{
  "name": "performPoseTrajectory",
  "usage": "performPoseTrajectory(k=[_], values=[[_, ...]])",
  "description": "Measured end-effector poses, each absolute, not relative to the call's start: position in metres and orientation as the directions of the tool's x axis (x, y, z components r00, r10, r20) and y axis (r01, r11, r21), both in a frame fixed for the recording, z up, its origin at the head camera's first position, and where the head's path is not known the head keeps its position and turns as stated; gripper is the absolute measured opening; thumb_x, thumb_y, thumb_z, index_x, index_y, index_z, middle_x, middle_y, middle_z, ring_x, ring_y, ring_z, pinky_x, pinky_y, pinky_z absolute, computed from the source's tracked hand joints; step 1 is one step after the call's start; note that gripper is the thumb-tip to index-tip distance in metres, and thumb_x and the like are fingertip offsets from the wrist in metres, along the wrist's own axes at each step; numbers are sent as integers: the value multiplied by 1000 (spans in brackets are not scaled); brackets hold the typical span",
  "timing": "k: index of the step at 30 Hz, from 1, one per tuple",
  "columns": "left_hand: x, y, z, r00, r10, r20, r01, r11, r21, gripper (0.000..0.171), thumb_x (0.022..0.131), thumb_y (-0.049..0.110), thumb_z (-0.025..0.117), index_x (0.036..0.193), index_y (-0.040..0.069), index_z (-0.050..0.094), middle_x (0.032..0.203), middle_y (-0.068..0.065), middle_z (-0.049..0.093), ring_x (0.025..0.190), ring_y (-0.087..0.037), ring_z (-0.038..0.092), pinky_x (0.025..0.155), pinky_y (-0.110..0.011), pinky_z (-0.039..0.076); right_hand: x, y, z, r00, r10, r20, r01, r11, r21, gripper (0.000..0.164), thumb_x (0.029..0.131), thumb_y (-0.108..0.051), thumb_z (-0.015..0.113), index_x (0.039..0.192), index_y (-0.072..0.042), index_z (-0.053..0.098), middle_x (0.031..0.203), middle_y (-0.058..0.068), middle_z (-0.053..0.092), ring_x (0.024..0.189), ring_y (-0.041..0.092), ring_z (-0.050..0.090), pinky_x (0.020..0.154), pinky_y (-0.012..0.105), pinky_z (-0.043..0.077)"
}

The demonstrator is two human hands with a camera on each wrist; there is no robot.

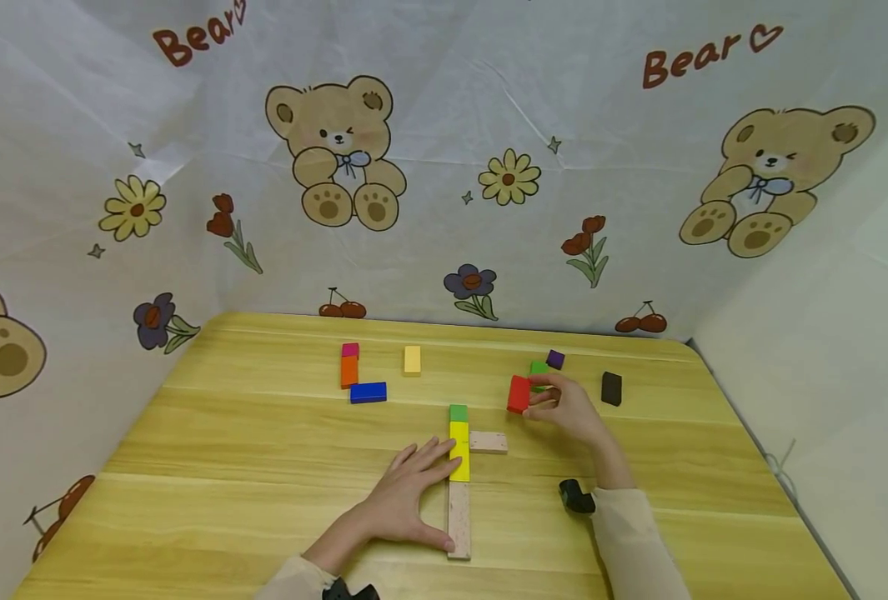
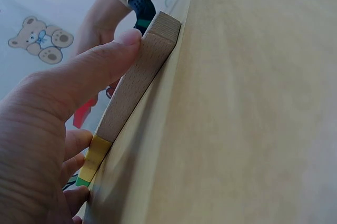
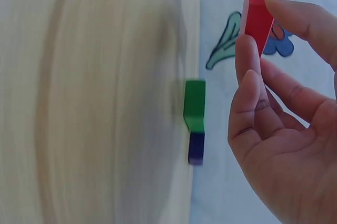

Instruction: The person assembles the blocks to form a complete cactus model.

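My right hand (image 1: 567, 407) pinches a red block (image 1: 519, 394) between thumb and fingers, held off the table in the right wrist view. A line of blocks runs away from me: a plain wooden block (image 1: 459, 521), a yellow block (image 1: 459, 451) and a small green block (image 1: 459, 412). Another plain wooden block (image 1: 489, 442) sticks out from the yellow one's right side. My left hand (image 1: 402, 496) lies along the line's left side with spread fingers. Its thumb touches the near wooden block, and its fingertips touch the yellow block.
Behind the right hand lie a green block (image 3: 195, 100) and a purple block (image 1: 555, 359); a black block (image 1: 612, 388) is farther right. Back left are a pink block (image 1: 349, 350), an orange block (image 1: 349, 372), a blue block (image 1: 368, 392) and a pale yellow block (image 1: 412, 361).
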State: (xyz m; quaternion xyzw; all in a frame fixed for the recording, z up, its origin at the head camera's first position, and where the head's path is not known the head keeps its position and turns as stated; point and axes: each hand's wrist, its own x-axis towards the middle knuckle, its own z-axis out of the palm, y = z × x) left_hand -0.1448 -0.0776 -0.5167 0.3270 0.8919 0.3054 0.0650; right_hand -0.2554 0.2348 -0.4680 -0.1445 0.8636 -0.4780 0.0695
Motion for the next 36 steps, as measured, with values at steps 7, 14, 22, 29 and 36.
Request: performPoseTrajectory(k=[7,14,22,29,36], values=[[-146,-77,-516,-769,630,110,565,589,578,105,65,68,77,151,18,40,164,-1,21,151,-31,17,119,-58,13,-258,223,-474,-933,-359,-4,-196,518,-833,60,81,-5,78,134,6,52,123,25,60,100,33,66,77,22,53],[-146,-78,-515,-772,628,94,555,595,581,105,65,67,78,151,18,40,164,0,20,152,-30,15,120,-57,12,-259,219,-476,-923,-383,-37,-181,516,-837,58,79,-1,78,132,5,54,117,24,64,97,33,66,72,25,52],[-147,-78,-514,-775,627,80,551,608,572,105,65,68,77,151,19,40,164,1,19,152,-29,15,120,-56,13,-262,217,-484,-918,-384,-99,-126,520,-845,60,78,0,79,132,3,55,109,20,67,94,27,66,74,28,53],[-146,-78,-515,-774,628,80,551,606,573,105,65,68,77,151,19,40,164,1,20,152,-29,15,120,-57,13,-260,215,-488,-911,-402,-87,-141,505,-851,59,77,2,79,131,4,55,109,18,67,93,25,65,74,23,53],[-146,-78,-517,-779,623,71,538,606,585,106,65,69,77,151,20,39,165,3,17,153,-27,12,121,-56,11,-258,215,-491,-909,-410,-74,-159,504,-849,59,77,1,79,132,4,55,110,19,65,95,26,64,74,22,54]])
